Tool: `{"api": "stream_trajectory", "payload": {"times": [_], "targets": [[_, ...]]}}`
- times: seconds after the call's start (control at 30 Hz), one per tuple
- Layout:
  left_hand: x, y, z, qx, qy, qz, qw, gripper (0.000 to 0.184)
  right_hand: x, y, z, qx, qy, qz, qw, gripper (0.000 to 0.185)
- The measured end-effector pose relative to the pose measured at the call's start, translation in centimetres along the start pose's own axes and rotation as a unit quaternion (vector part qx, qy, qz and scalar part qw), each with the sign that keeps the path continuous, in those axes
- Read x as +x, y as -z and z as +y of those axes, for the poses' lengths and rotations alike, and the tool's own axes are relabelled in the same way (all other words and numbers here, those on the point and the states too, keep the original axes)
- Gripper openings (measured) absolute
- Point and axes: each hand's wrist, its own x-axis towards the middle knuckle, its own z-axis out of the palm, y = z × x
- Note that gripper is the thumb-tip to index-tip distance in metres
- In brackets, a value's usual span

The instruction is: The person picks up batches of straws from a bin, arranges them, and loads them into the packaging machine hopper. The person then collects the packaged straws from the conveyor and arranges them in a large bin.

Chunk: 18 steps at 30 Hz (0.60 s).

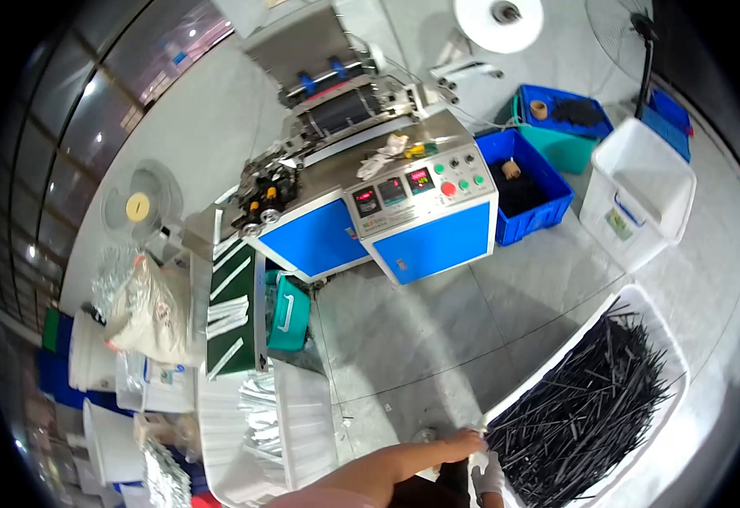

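Observation:
My bare left hand (465, 444) reaches in from the bottom, its fingers curled at the near corner of a large white bin (548, 366). A small pale bit shows at its fingertips; whether that is the bin's rim or something else, I cannot tell. Just below it is my right hand (488, 479) in a white glove, close against the bin's side. Its fingers are small and blurred. Inside the bin lies a heap of thin black strips (586, 406).
A machine with a control panel (421, 188) stands ahead, with a green conveyor (236, 292) carrying silvery strips. Left are a white bin (306, 423), a teal basket (287, 313) and a fan (140, 206). Right are a blue crate (532, 222) and a tall white bin (632, 190).

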Motion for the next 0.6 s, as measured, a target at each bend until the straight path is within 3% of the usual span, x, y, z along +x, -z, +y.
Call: {"api": "stream_trajectory", "payload": {"times": [0.03, 0.07, 0.13, 0.2, 0.27, 0.33, 0.4, 0.47, 0.5, 0.6], "targets": [[-0.9, 1.9, 1.1, -0.017, 0.065, 0.024, 0.997, 0.029, -1.3, 4.1, -3.7, 0.052, -0.060, -0.027, 0.997, 0.049], [-1.7, 4.3, 2.1, -0.032, 0.125, 0.049, 0.990, 0.035, -1.6, 2.8, -2.6, 0.085, 0.015, 0.071, 0.994, 0.046], [-3.2, 7.5, 4.9, -0.114, 0.308, 0.126, 0.936, 0.041, -2.7, 6.2, -4.8, 0.177, -0.043, -0.038, 0.982, 0.046], [-5.0, 11.3, 6.9, -0.212, 0.396, 0.131, 0.884, 0.042, -5.3, 9.8, -9.0, 0.369, -0.024, -0.071, 0.927, 0.035], [-6.9, 13.6, 8.3, -0.236, 0.395, 0.187, 0.868, 0.041, -4.0, 7.6, -9.0, 0.537, -0.081, -0.108, 0.833, 0.052], [-7.7, 15.0, 10.8, -0.268, 0.407, 0.241, 0.839, 0.041, -7.5, 13.0, -16.6, 0.517, -0.092, -0.118, 0.843, 0.041], [-7.9, 17.4, 13.1, -0.385, 0.551, 0.284, 0.684, 0.047, -7.7, 14.1, -18.0, 0.411, 0.007, -0.158, 0.898, 0.046], [-7.3, 16.5, 13.1, -0.412, 0.551, 0.313, 0.655, 0.046, -7.8, 15.3, -19.1, 0.161, 0.108, -0.130, 0.972, 0.051], [-6.7, 15.7, 12.4, -0.422, 0.547, 0.335, 0.640, 0.045, -7.1, 14.9, -18.4, 0.103, 0.198, -0.109, 0.969, 0.050], [-5.7, 15.6, 16.7, -0.494, 0.480, 0.396, 0.607, 0.044, -6.5, 14.3, -16.9, 0.013, 0.277, -0.090, 0.956, 0.046]]}}
